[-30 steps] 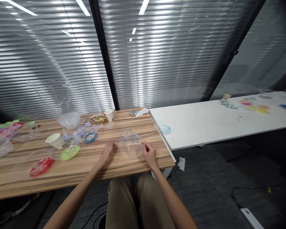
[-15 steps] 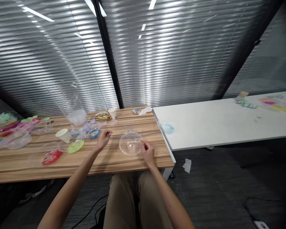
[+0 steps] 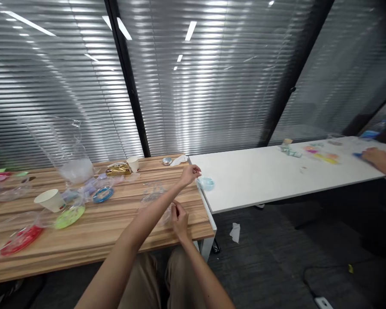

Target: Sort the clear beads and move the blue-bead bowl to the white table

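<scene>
My left hand [image 3: 189, 174] reaches across to the right, its forearm passing over my right hand. Its fingers are drawn together beside a pale blue clear dish [image 3: 207, 183] on the white table's near left corner; whether anything is in them I cannot make out. Below it, my right hand [image 3: 180, 219] is closed with thumb and fingers at the rim of a clear plastic bowl [image 3: 166, 215] on the wooden table. My left forearm hides part of that bowl. Another clear plastic piece [image 3: 154, 188] lies just behind it.
Left on the wooden table [image 3: 116, 229] are red [image 3: 22, 240], lime [image 3: 70, 217] and blue [image 3: 103, 195] dishes, paper cups [image 3: 50, 200], a gold packet [image 3: 118, 169] and a clear bag [image 3: 77, 170]. Another person's hand [image 3: 380, 159] is at the far right of the white table [image 3: 244, 171].
My left hand has moved right, crossing over the clear bowl toward the pale blue dish. My right hand stays by the bowl's rim. The view has turned right, bringing another person's hand in.
</scene>
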`<state>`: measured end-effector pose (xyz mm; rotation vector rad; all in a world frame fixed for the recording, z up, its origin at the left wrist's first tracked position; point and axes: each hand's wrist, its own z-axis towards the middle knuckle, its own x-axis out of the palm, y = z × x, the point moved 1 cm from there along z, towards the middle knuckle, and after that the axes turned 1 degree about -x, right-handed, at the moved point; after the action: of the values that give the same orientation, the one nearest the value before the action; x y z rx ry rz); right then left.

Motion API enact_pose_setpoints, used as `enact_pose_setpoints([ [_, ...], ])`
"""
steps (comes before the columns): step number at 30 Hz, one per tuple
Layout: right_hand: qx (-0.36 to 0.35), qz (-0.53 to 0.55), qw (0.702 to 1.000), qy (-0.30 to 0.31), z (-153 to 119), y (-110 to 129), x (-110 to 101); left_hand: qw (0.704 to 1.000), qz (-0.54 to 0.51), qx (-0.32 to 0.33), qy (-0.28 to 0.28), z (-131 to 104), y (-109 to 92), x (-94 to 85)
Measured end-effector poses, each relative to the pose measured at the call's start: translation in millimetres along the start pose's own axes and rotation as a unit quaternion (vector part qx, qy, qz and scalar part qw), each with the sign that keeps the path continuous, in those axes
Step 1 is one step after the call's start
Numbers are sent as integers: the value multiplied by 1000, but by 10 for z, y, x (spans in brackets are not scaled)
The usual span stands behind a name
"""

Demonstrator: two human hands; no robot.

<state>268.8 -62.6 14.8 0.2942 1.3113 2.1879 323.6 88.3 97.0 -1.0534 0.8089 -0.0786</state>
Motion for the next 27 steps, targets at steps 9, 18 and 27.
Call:
enact_pose_setpoints([
  [9, -30, -7, 999, 22, 17, 37, -1, 998, 43, 35, 37, 73, -63, -51],
  [18, 25, 25, 999, -16, -42, -63, -50, 984, 132, -42, -111, -1500, 697, -1754],
  [27, 61, -5, 993, -96, -83, -154, -142, 983, 152, -57, -87, -2406, 1297, -1579],
])
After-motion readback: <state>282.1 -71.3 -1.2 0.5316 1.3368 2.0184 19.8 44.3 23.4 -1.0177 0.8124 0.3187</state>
